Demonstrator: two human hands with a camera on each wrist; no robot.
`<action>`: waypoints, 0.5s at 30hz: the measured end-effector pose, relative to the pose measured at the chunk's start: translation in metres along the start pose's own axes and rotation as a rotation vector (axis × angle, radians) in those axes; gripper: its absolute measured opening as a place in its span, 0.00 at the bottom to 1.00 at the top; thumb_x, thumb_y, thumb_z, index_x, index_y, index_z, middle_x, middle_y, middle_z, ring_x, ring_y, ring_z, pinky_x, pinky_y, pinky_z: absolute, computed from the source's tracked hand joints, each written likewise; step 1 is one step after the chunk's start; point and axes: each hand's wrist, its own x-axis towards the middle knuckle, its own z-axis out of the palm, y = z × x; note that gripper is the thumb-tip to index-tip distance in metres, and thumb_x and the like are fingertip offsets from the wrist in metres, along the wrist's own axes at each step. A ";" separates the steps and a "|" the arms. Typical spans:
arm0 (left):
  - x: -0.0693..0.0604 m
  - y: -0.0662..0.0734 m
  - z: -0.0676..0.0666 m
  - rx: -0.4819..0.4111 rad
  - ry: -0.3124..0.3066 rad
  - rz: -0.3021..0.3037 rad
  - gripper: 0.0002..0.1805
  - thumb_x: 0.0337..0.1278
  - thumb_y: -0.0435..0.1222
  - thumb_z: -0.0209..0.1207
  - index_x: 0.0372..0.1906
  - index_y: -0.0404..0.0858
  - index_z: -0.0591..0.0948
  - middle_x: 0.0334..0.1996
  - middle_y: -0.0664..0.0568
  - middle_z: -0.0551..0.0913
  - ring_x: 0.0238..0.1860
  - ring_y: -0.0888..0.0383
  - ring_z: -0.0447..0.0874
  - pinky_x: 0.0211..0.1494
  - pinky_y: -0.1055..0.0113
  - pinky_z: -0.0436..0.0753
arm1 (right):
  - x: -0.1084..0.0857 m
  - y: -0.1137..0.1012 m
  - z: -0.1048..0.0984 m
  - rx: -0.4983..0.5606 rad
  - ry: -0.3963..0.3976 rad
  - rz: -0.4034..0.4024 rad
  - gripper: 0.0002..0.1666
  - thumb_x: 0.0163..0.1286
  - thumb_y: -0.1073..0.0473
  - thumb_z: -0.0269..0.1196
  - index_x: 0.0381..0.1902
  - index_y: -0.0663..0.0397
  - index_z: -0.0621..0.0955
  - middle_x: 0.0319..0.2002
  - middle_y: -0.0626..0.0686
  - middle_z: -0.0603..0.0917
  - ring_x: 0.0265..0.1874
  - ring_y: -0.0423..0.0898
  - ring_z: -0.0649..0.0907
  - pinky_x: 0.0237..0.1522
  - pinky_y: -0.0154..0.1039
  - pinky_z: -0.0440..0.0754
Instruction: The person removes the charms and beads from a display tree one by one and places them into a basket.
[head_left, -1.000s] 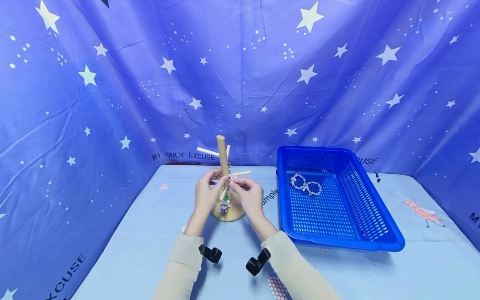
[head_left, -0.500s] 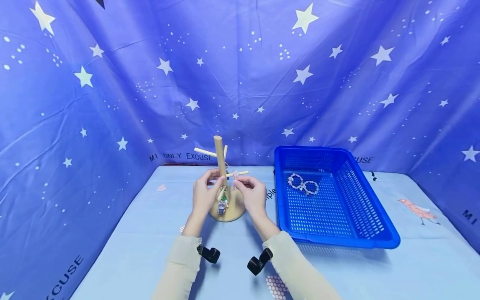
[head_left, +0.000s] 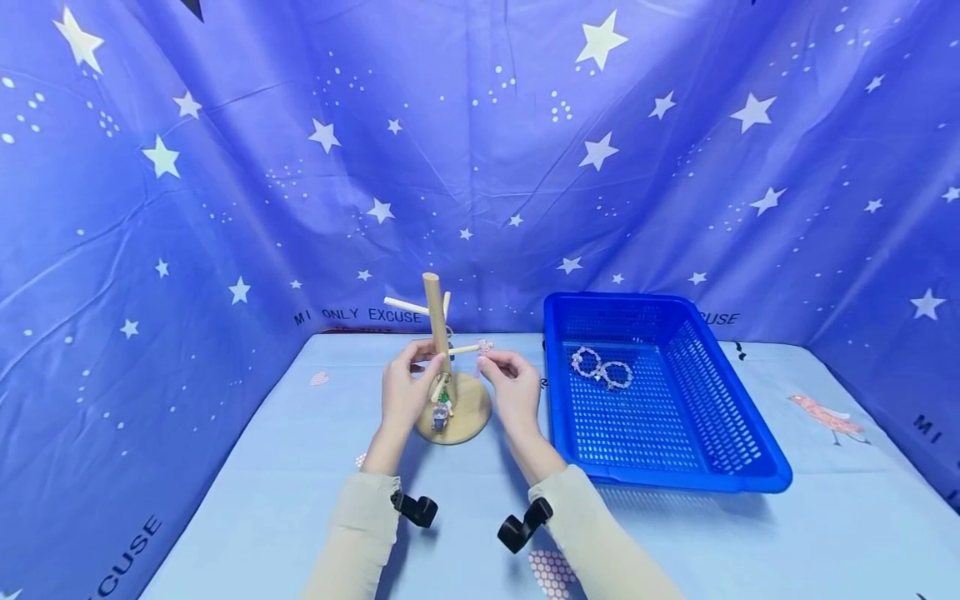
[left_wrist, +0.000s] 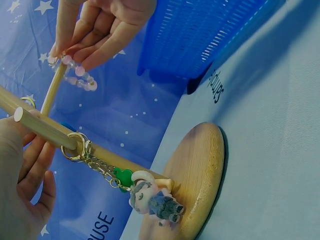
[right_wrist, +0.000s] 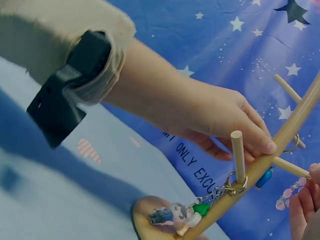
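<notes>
The right hand (head_left: pixel 517 392) pinches the beaded bracelet (left_wrist: pixel 80 71), dangling just below it at the peg's (head_left: pixel 463 349) end: likely light, limp, slippery (best held across several beads). Left hand (head_left: pixel 405 387) grips the post (head_left: pixel 435 312).

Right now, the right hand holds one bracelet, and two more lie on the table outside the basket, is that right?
Not quite: the two other bracelets lie inside the basket, as the head view shows. The right hand does hold one bracelet.
</notes>
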 end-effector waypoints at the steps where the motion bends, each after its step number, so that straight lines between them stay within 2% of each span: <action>1: 0.000 0.000 0.000 0.000 0.001 0.000 0.12 0.61 0.36 0.66 0.47 0.36 0.85 0.41 0.43 0.90 0.42 0.47 0.88 0.46 0.62 0.86 | 0.000 -0.001 -0.001 0.022 0.003 0.014 0.10 0.61 0.72 0.68 0.40 0.75 0.83 0.32 0.56 0.88 0.28 0.33 0.83 0.38 0.25 0.85; 7: 0.000 0.000 0.000 0.000 0.002 0.000 0.12 0.61 0.36 0.66 0.47 0.35 0.85 0.41 0.43 0.90 0.41 0.48 0.88 0.45 0.66 0.85 | -0.002 -0.006 -0.005 0.112 0.028 0.044 0.10 0.62 0.73 0.67 0.41 0.76 0.82 0.28 0.47 0.86 0.27 0.35 0.84 0.39 0.28 0.87; 15: -0.001 -0.001 0.000 0.010 0.009 0.005 0.12 0.61 0.36 0.66 0.47 0.35 0.85 0.41 0.43 0.90 0.40 0.47 0.88 0.46 0.59 0.87 | -0.001 -0.013 -0.012 0.161 0.055 0.029 0.08 0.64 0.73 0.66 0.41 0.74 0.82 0.25 0.44 0.84 0.26 0.36 0.85 0.39 0.27 0.87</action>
